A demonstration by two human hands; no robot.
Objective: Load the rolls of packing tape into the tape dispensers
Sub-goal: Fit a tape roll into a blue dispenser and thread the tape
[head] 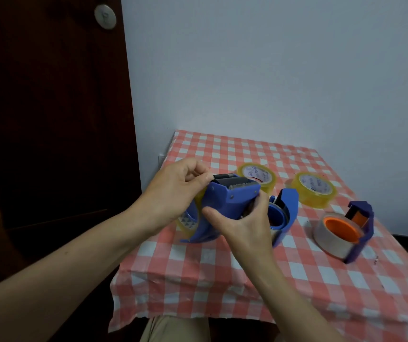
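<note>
A blue dispenser [225, 203] carrying a yellowish roll [189, 219] is held above the counter, two more loaded dispensers [283, 213] [353, 233] lie right of it, and two loose yellow rolls [257, 175] [314, 190] lie flat behind.

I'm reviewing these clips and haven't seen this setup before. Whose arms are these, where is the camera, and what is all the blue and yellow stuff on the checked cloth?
No machine here: a person's two bare arms, filmed by a camera worn on their head, looking down. Both hands, left and right, grip a blue tape dispenser with a yellowish roll in it; the left fingers pinch near its top end. On the checked tablecloth lie two loose yellow tape rolls, a second blue dispenser, and a dispenser with an orange hub, apparently loaded.
</note>
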